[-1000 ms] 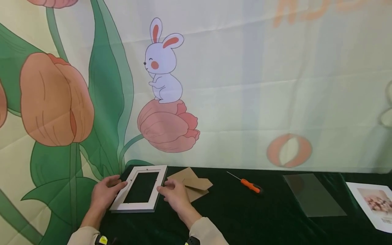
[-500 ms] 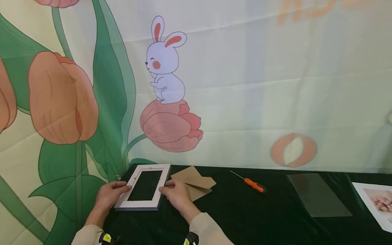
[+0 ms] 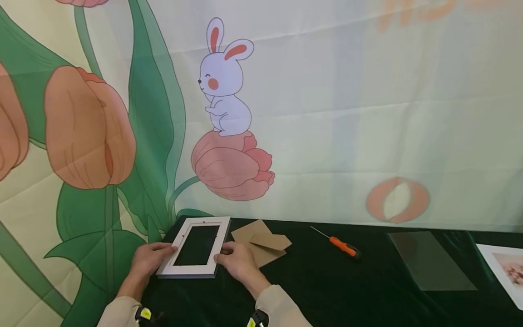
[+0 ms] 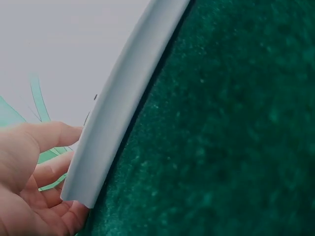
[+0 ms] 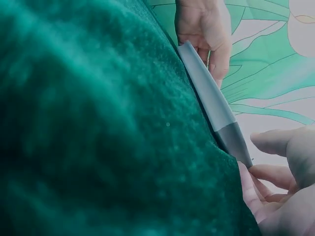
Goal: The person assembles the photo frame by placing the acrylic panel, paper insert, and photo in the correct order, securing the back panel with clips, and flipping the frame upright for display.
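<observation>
A white picture frame (image 3: 188, 270) lies flat on the dark green cloth, small dark tabs around its opening. Cloth shows through the opening. My left hand (image 3: 150, 262) holds the left side, thumb on top and fingers at the outer edge. In the left wrist view, the fingers of that hand (image 4: 37, 172) curl round the end of the frame's pale side (image 4: 115, 98). On the opposite side, my right hand (image 3: 240, 263) holds the frame with its thumb at the rim. The right wrist view has the right fingers (image 5: 270, 174) against the frame's corner.
Folded brown cardboard pieces (image 3: 261, 240) lie just right of the frame. Further right are an orange-handled screwdriver (image 3: 343, 246), a clear sheet (image 3: 433, 263) and a white-bordered flower print (image 3: 500, 268). A printed fabric backdrop (image 3: 310, 113) rises behind the table's back edge.
The head view has turned slightly left, so everything sits further right. Both hands keep hold of the picture frame, with their thumbs slightly nearer its front end.
</observation>
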Demonstrator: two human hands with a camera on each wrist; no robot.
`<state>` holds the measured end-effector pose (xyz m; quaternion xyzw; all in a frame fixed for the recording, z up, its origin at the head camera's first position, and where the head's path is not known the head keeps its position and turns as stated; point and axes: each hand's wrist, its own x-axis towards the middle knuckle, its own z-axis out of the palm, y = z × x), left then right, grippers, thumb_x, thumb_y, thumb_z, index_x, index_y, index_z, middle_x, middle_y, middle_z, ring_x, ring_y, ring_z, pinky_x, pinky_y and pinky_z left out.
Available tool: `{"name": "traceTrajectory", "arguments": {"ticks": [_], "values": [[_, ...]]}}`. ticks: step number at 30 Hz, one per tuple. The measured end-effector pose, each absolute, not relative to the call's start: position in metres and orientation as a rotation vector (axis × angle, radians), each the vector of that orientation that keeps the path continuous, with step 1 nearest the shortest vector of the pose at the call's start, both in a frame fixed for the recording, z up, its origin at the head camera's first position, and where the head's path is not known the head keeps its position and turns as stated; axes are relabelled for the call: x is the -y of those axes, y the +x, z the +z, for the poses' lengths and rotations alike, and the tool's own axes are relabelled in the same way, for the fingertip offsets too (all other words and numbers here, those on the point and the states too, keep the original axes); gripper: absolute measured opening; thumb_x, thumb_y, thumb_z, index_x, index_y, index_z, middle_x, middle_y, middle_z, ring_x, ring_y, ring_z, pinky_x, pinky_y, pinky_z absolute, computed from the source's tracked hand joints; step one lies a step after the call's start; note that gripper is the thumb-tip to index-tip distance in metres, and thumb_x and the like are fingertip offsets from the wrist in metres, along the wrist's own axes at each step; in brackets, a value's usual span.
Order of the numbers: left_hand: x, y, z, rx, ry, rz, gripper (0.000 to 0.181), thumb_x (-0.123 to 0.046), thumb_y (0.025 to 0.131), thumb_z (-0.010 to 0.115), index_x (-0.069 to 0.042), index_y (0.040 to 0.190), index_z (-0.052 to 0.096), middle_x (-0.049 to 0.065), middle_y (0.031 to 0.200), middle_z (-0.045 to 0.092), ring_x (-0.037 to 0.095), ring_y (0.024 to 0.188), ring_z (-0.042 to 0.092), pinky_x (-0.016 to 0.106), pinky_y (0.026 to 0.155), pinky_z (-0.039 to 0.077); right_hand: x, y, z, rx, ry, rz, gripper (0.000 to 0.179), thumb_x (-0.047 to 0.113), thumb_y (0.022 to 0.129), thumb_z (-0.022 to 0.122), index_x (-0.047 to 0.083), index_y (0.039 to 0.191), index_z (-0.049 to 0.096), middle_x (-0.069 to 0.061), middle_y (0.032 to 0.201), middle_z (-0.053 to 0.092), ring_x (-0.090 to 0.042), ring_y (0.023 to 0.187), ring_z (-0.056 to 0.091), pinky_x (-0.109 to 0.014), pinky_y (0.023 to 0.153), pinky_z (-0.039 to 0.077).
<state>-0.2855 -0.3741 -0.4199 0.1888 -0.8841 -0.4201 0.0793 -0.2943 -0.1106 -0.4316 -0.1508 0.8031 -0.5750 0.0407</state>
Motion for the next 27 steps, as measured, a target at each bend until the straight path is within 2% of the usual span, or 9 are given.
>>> {"name": "traceTrajectory", "arguments": {"ticks": [2, 5, 9, 13, 17, 23, 27], "values": [[0.374, -0.284, -0.419, 2.64, 0.567, -1.29, 0.046, -0.027, 0.1, 0.07, 0.01, 0.128, 0.069, 0.036, 0.146, 0.05, 0.049, 0.132, 0.047, 0.06, 0.107, 0.042, 0.11, -0.293, -0.431, -2.441, -0.462, -1.78, 0.036, 0.017, 0.096, 0.08, -0.002, 0.126, 0.073, -0.009, 0.114, 0.073, -0.022, 0.101, 0.064, -0.047, 0.095, 0.055], [0.375, -0.284, -0.42, 2.63, 0.562, -1.326, 0.048, -0.029, 0.102, 0.068, 0.01, 0.13, 0.067, 0.036, 0.147, 0.049, 0.05, 0.133, 0.046, 0.06, 0.107, 0.041, 0.108, -0.292, -0.433, -2.377, -0.446, -1.845, 0.038, 0.018, 0.098, 0.078, 0.0, 0.13, 0.072, -0.009, 0.117, 0.072, -0.021, 0.099, 0.067, -0.046, 0.093, 0.057], [0.376, -0.283, -0.421, 2.617, 0.536, -1.344, 0.05, -0.033, 0.103, 0.067, 0.008, 0.131, 0.066, 0.034, 0.144, 0.051, 0.044, 0.125, 0.05, 0.05, 0.096, 0.044, 0.106, -0.29, -0.437, -2.257, -0.407, -1.971, 0.037, 0.02, 0.101, 0.075, 0.002, 0.133, 0.071, -0.007, 0.114, 0.071, -0.018, 0.091, 0.072, -0.039, 0.088, 0.061], [0.377, -0.284, -0.42, 2.626, 0.495, -1.35, 0.053, -0.037, 0.103, 0.068, 0.007, 0.132, 0.066, 0.032, 0.141, 0.054, 0.038, 0.116, 0.053, 0.039, 0.084, 0.044, 0.104, -0.291, -0.438, -2.166, -0.371, -2.098, 0.034, 0.019, 0.102, 0.074, 0.001, 0.131, 0.072, -0.007, 0.114, 0.071, -0.019, 0.093, 0.074, -0.037, 0.087, 0.062], [0.379, -0.283, -0.419, 2.623, 0.465, -1.408, 0.059, -0.042, 0.102, 0.07, 0.006, 0.135, 0.064, 0.029, 0.135, 0.058, 0.032, 0.107, 0.057, 0.033, 0.077, 0.049, 0.103, -0.291, -0.437, -2.089, -0.337, -2.188, 0.032, 0.016, 0.102, 0.074, -0.001, 0.128, 0.071, -0.008, 0.113, 0.07, -0.02, 0.095, 0.074, -0.037, 0.086, 0.062], [0.375, -0.281, -0.416, 2.55, 0.384, -1.565, 0.066, -0.044, 0.099, 0.076, 0.004, 0.142, 0.058, 0.025, 0.132, 0.064, 0.023, 0.097, 0.067, 0.03, 0.075, 0.057, 0.1, -0.292, -0.433, -2.055, -0.286, -2.248, 0.031, 0.017, 0.101, 0.075, 0.001, 0.126, 0.068, -0.008, 0.112, 0.067, -0.019, 0.092, 0.069, -0.037, 0.085, 0.062], [0.37, -0.281, -0.409, 2.532, 0.287, -1.617, 0.073, -0.043, 0.099, 0.077, 0.0, 0.151, 0.05, 0.025, 0.136, 0.062, 0.022, 0.095, 0.072, 0.031, 0.076, 0.06, 0.097, -0.294, -0.429, -2.069, -0.25, -2.291, 0.029, 0.016, 0.101, 0.074, 0.002, 0.126, 0.069, -0.009, 0.112, 0.068, -0.02, 0.092, 0.069, -0.038, 0.085, 0.062]]}}
